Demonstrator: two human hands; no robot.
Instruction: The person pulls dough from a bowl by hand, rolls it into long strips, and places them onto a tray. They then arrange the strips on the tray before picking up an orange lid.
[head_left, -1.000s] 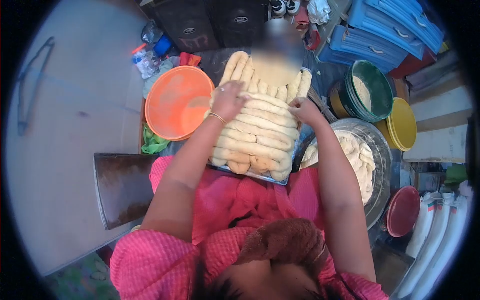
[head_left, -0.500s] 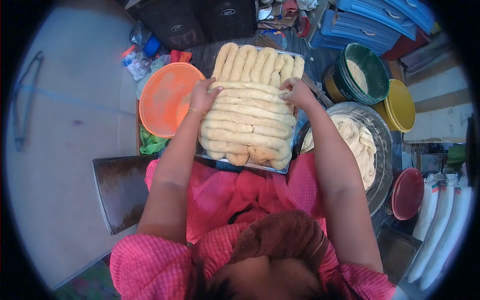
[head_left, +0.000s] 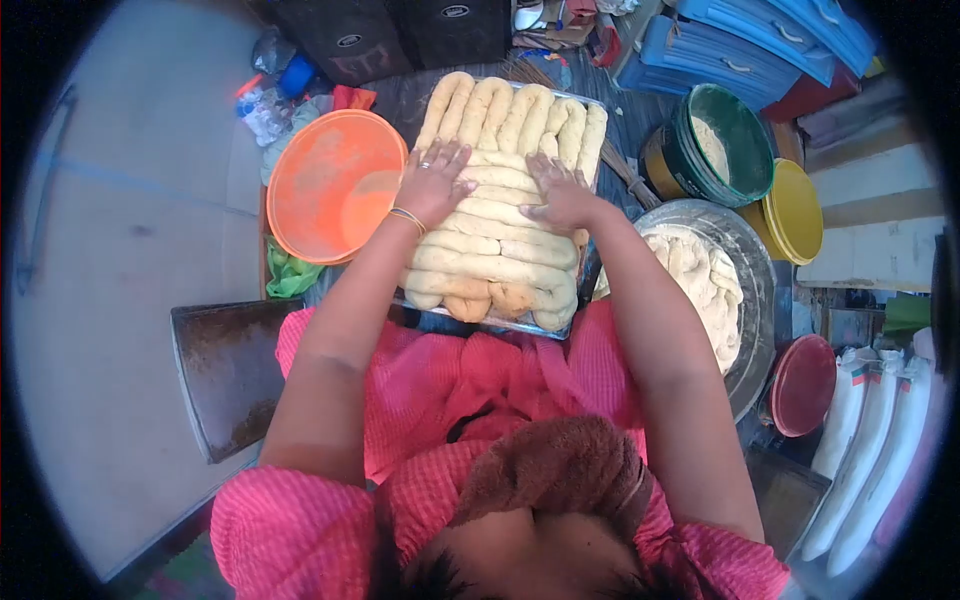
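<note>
Long pale dough ropes [head_left: 490, 226] lie packed side by side on a metal tray [head_left: 520, 324] on my lap. Those at the far end run lengthwise; the middle ones run crosswise. My left hand [head_left: 438, 185] rests flat on the left ends of the crosswise ropes, fingers spread. On their right ends lies my right hand [head_left: 562, 193], also open with fingers apart. The palms cover parts of the dough beneath them. Only a narrow strip of the tray shows along its edges.
An orange basin [head_left: 290, 185] is at the left. To the right stand a large metal basin [head_left: 755, 290] of dough, a green bucket [head_left: 745, 150] and a yellow lid [head_left: 800, 210]. A dark baking tray [head_left: 235, 375] lies at lower left. Blue drawers [head_left: 710, 65] are at the back.
Both hands have gone from curled fingers at the ends of a crosswise rope to lying flat and spread on the dough. The view has shifted slightly.
</note>
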